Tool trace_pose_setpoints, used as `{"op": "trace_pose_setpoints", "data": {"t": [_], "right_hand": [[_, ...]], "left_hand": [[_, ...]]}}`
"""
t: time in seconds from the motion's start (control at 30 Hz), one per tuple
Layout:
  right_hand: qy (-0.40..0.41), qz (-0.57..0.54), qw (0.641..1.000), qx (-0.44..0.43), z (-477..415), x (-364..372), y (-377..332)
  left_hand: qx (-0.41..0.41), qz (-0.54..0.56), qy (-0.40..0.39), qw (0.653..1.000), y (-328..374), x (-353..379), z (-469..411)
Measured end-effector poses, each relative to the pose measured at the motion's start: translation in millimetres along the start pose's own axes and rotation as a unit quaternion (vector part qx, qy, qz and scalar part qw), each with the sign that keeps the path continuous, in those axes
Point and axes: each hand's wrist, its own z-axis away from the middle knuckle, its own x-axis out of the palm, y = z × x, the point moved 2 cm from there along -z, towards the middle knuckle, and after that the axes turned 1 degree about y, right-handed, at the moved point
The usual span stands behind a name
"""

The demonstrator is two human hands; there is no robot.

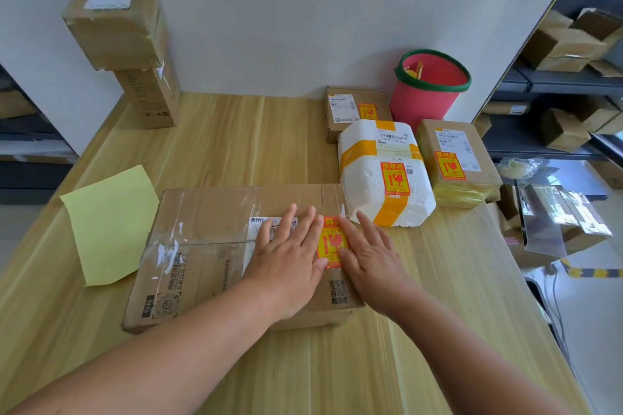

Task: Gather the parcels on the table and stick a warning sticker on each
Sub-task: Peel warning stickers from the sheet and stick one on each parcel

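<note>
Centrally, left hand [290, 263] and right hand [372, 259] lie flat, fingers spread, gripping nothing, pressing orange warning sticker [330, 242] onto large flat cardboard parcel [209, 246] on wooden table [236, 138]. Right of centre: foam parcel [381, 172], two smaller boxes [354, 108] [451, 158], each already stickered. Yellow backing sheet [111, 222] at left.

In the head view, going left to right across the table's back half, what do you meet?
Stacked cardboard boxes → small brown parcel → red bucket → flat brown parcel. White foam parcel left out: it overlaps others.
</note>
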Motion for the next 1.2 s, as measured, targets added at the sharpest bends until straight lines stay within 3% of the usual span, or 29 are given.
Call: {"op": "trace_pose_setpoints", "data": {"t": [0.37,0.87,1.2], "right_hand": [[0.0,0.166,0.984,-0.066,12.1,-4.1,-12.1],[-0.007,0.117,0.99,-0.077,43.8,6.5,-2.2],[0.004,0.096,0.991,-0.09,48.1,18.0,-1.3]], "left_hand": [[0.014,-0.032,-0.042,0.999,2.8,1.8,-0.4],[0.075,-0.006,-0.026,0.997,6.1,8.1,21.1],[0.108,-0.002,-0.067,0.992,5.0,10.1,33.3]]}}
